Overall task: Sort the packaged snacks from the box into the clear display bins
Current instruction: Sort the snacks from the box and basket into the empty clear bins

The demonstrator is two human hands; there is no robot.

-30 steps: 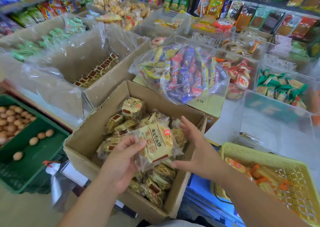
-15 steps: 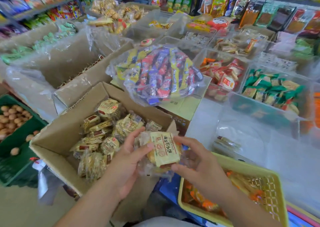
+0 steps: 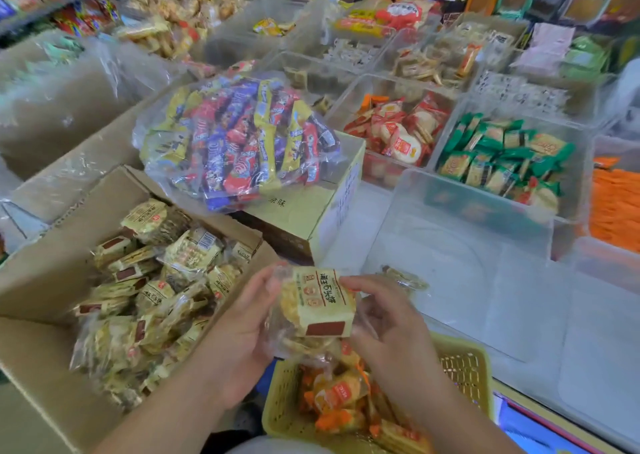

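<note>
Cream packet (image 3: pixel 322 306), maroon block at its foot; pale-yellow lattice basket (image 3: pixel 464 367); green wrappers (image 3: pixel 502 155) at two o'clock.

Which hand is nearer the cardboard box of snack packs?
Left. The left hand is at the right edge of the cardboard box; the right hand is above the yellow basket. Both hold one snack pack.

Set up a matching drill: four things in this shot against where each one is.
Things:
1 held pack
2 candy bag
3 green packs
4 basket

Places:
A on a carton
B in a clear bin
C lowest in the picture, under the right forearm
D between left hand and right hand

Pairs: 1-D; 2-A; 3-B; 4-C
</note>
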